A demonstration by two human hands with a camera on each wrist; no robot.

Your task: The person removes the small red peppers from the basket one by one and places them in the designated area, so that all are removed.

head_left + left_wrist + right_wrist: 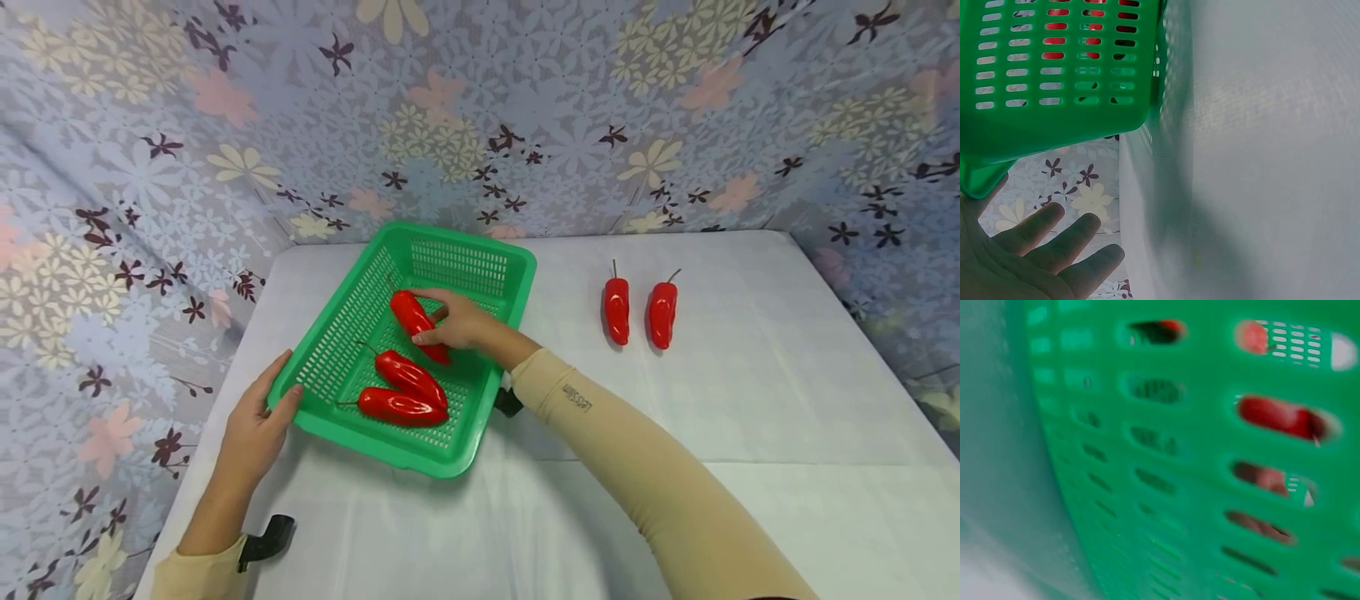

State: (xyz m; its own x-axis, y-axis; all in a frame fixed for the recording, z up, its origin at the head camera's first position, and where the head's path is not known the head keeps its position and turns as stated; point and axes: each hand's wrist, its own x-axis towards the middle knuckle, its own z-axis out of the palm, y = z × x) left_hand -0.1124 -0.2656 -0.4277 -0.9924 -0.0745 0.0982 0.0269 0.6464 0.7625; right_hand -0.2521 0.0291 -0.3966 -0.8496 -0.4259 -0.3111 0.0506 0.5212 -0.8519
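Note:
A green plastic basket (322, 429) with slotted walls stands at an angle on the table. My left hand (258, 417) holds its near left corner, the thumb over the rim; in the left wrist view the other fingers (1063, 247) spread out below the rim. Inside the basket, my right hand (461, 321) grips a red pepper (408, 310) between thumb and fingers. Two more red peppers, one (412, 377) above the other (397, 408), lie in the near part of the basket. The right wrist view looks through the slotted wall (1204, 425), which hides most of that hand.
Two red peppers, a left one (617, 310) and a right one (662, 314), lie side by side on the white-covered table (750, 400), right of the basket. Floral cloth (555, 117) rises behind the table and along its sides.

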